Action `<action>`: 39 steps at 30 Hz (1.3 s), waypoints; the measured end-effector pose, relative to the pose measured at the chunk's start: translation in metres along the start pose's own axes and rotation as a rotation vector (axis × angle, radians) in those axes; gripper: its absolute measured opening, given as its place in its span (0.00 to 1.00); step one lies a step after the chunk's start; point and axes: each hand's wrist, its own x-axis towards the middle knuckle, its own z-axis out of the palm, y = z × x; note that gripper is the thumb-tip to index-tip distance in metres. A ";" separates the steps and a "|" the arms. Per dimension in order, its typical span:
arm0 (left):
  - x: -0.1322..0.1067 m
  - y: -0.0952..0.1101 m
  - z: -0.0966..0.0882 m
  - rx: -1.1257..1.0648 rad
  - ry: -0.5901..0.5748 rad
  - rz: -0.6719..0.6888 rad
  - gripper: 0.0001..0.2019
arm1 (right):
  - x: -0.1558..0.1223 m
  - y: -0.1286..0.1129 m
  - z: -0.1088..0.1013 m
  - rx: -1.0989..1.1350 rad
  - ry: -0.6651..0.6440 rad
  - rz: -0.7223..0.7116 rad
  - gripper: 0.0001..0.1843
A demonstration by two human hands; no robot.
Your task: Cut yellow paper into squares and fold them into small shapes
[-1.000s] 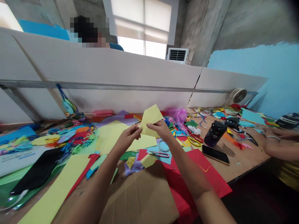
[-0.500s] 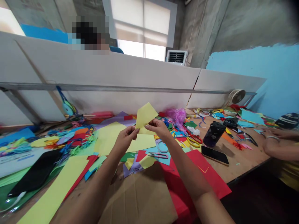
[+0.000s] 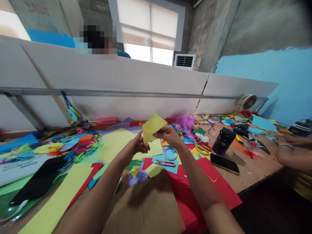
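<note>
A small folded yellow paper (image 3: 153, 126) is held up above the table between both hands. My left hand (image 3: 136, 147) pinches its lower left corner. My right hand (image 3: 169, 135) pinches its right edge with thumb and fingers closed. Below the hands lie yellow sheets (image 3: 117, 143), coloured paper scraps (image 3: 143, 169) and a small pair of scissors (image 3: 165, 163).
The wooden table (image 3: 248, 169) carries a red sheet (image 3: 214, 185), a cardboard piece (image 3: 148, 208), a phone (image 3: 224, 163), a dark bottle (image 3: 222, 140), red and yellow scissors (image 3: 202, 146) and a pink bag (image 3: 186, 121). Another person's arm (image 3: 290, 152) rests at the right. A white partition (image 3: 122, 84) stands behind.
Both hands turned the yellow paper, and its upper tip dropped from pointing up to a flatter, lower shape. The left hand slid closer under it.
</note>
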 end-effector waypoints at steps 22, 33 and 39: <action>0.003 0.002 0.016 0.063 0.417 0.274 0.25 | 0.002 -0.001 -0.009 0.177 -0.017 0.143 0.22; 0.001 0.006 0.013 0.147 0.449 0.359 0.17 | 0.007 0.006 -0.010 0.069 0.197 0.079 0.16; -0.004 0.019 0.007 0.119 0.517 0.360 0.14 | -0.025 0.010 -0.039 -0.384 0.061 0.094 0.07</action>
